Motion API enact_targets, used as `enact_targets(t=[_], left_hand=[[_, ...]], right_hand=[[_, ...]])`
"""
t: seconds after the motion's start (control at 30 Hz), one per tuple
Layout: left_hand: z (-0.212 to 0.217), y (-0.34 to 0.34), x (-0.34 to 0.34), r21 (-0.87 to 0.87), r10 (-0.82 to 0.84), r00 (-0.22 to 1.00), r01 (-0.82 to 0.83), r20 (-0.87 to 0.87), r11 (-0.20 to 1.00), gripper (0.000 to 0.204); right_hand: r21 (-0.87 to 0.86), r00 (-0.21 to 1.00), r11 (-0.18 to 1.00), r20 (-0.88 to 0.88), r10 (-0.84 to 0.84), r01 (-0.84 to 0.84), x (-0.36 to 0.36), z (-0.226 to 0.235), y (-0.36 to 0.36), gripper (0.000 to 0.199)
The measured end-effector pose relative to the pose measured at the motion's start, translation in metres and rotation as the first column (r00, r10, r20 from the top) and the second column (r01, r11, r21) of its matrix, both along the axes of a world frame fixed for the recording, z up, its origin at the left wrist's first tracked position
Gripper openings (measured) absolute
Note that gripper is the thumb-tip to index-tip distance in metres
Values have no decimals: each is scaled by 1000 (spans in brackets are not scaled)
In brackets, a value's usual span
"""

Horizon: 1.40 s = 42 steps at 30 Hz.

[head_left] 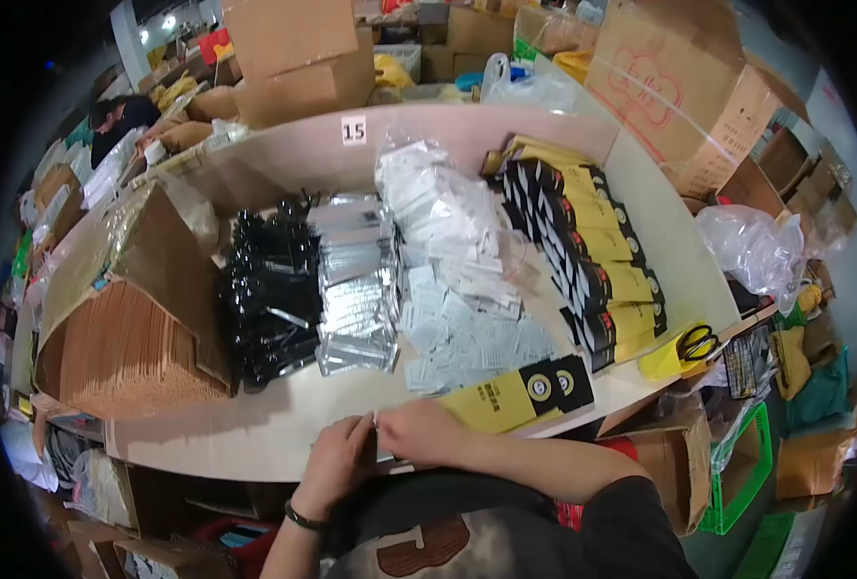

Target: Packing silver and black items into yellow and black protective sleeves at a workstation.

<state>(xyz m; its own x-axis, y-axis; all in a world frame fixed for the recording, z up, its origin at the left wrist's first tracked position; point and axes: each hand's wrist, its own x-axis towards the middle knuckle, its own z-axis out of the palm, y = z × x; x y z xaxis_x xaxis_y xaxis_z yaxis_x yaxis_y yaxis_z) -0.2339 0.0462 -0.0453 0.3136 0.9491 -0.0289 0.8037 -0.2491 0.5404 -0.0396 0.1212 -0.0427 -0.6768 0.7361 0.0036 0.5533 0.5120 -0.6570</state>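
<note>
My left hand and my right hand meet at the near edge of the pale table, fingertips pinching a small white item between them. A flat yellow and black box lies under and just beyond my right hand. Beyond it lie a heap of small white packets, silver foil packs and black packaged items.
A row of yellow and black boxes stands at the right, with black-handled scissors near the table's right end. An open carton of brown sleeves sits at the left. Cardboard boxes, plastic bags and a green basket surround the table.
</note>
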Motion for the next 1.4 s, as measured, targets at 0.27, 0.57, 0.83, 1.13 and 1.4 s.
enact_targets(t=[0.27, 0.57, 0.83, 1.13, 1.4], left_hand=[[-57, -31, -17, 275, 305, 927, -359, 218, 892, 61], [-47, -14, -13, 353, 388, 883, -463, 264, 813, 42], [-53, -7, -11, 294, 400, 859, -491, 319, 820, 9], [-51, -6, -10, 305, 436, 835, -535, 337, 788, 10], [-36, -2, -24, -126, 548, 712, -555, 439, 822, 8]], right_hand=[[316, 816, 752, -232, -530, 578, 78, -19, 196, 20], [632, 850, 704, 133, -510, 323, 116, 8, 172, 14], [-107, 944, 940, -20, -329, 325, 51, 0, 91, 17], [494, 878, 849, 303, -370, 188, 25, -42, 95, 13], [110, 984, 984, -126, -128, 142, -7, -3, 88, 10]])
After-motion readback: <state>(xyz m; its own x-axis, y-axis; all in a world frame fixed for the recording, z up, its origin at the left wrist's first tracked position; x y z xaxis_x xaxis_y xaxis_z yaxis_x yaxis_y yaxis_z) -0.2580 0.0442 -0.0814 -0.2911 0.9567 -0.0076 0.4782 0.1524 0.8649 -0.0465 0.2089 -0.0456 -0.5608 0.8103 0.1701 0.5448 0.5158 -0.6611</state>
